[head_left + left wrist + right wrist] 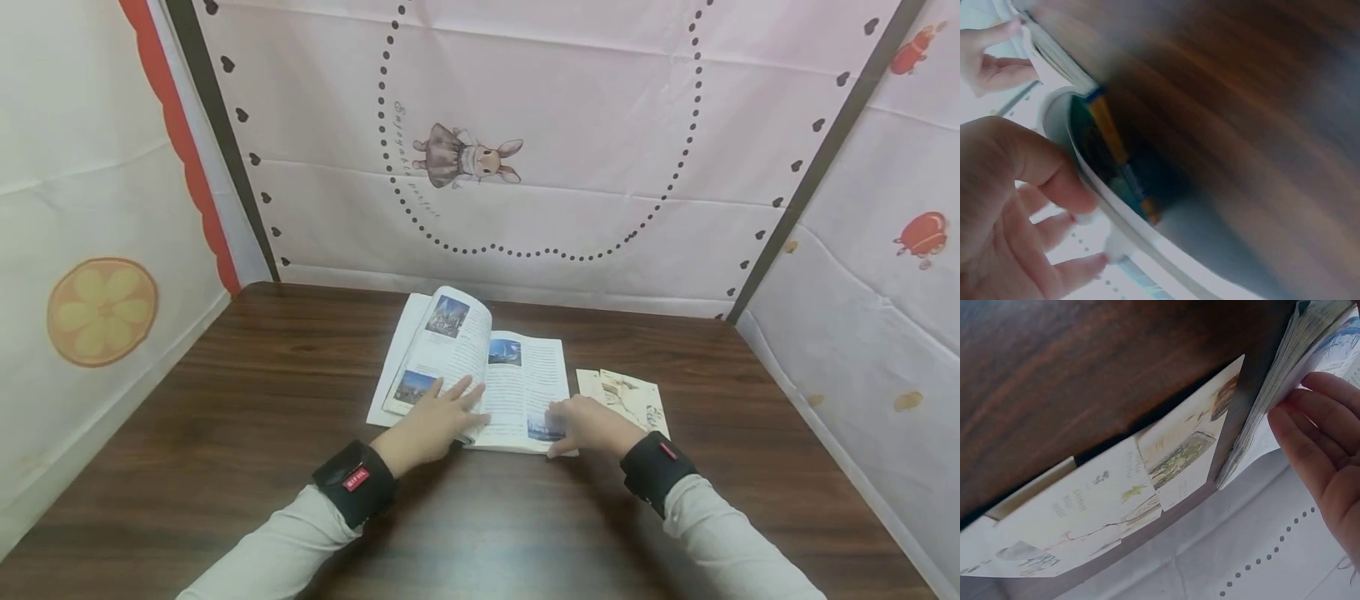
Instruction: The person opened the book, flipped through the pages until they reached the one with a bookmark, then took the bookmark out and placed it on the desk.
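An open, thick book with white printed pages and small blue-toned photographs (510, 400) lies on a dark brown wood-grain table (285, 383), toward its far edge. On the book's left side a white-paper sheaf of pages (459, 346) arches up, its rounded upper end bending toward the right-hand page. The left hand (427, 423) rests at the lower part of this sheaf, fingers spread over the paper; the left wrist view shows the thumb at the near edge, apart from the other fingertips. The right hand (596, 423) touches the lower right corner of the right-hand page, thumb and fingers parted in the head view; whether any paper lies between them cannot be told. Just right of the book, partly covered by that hand, lie pale cream paper cards with drawings (636, 398), overlapping one another. Each wrist wears a black fabric band with a red label (356, 483), above a pale sleeve (281, 546). A white patterned cloth with a printed rabbit (468, 157) hangs behind the table.
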Tool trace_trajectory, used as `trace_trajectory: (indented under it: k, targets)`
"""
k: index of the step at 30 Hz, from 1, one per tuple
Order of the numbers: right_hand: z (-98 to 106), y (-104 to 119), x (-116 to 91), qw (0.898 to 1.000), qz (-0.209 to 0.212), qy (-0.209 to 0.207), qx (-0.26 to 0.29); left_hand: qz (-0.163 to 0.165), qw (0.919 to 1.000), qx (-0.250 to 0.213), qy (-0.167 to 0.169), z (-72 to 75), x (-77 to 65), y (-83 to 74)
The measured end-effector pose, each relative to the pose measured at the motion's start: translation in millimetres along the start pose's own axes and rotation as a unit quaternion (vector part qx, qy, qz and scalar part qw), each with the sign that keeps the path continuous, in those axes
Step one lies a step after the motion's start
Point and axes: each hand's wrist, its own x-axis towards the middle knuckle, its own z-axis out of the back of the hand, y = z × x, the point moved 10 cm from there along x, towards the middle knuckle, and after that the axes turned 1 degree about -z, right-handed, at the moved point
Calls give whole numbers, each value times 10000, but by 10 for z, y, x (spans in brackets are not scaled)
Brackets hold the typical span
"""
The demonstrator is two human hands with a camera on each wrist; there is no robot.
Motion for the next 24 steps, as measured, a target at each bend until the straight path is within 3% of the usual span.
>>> trace_trajectory:
  k: [3,7,18,24]
  targets:
    - [-24,-3,5,10000,-14,87,35,374,9981,-307,382,-43,22,8]
    - [-34,-35,-17,9996,-74,266,107,737,9951,-604,272,7,41,51]
    - [42,98,-75,9980,514,369,-47,766,9885,-1249,378,-28,60,53]
    - [100,191,-81,9966,669,84,-478,834,9907,-1070,139,27,87,76]
